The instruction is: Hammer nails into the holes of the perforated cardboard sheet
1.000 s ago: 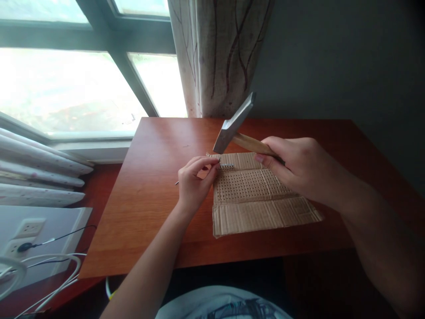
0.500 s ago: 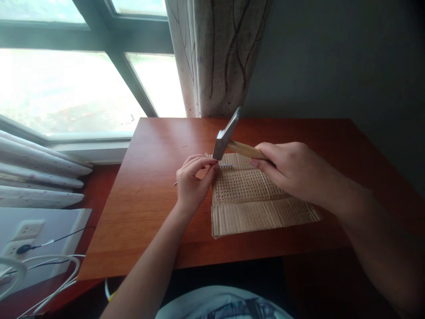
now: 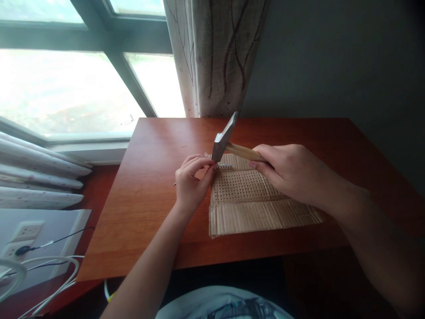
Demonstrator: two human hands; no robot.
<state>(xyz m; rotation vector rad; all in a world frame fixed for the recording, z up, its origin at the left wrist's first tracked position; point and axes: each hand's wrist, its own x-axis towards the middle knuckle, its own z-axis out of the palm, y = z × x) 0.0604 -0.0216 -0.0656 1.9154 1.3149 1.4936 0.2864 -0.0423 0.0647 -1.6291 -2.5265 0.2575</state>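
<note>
A flat piece of brown cardboard (image 3: 259, 212) with rows of small holes lies on a reddish wooden table (image 3: 146, 208). My right hand (image 3: 288, 173) is closed round the wooden handle of a hammer (image 3: 226, 137), whose metal head rests low over the cardboard's far left corner. My left hand (image 3: 191, 179) pinches something small, probably a nail, at that same corner, right under the hammer head. A short row of nail heads (image 3: 226, 165) shows along the top row of holes.
A window and a patterned curtain (image 3: 215, 57) stand behind the table, with a grey wall to the right. A loose nail (image 3: 174, 184) lies on the table left of my left hand. Lower left there are a power outlet (image 3: 25, 230) and white cables (image 3: 56, 274).
The hammer head has come down from raised above the cardboard to just over my left fingertips. My right hand moved slightly left and down. My left hand stayed in place.
</note>
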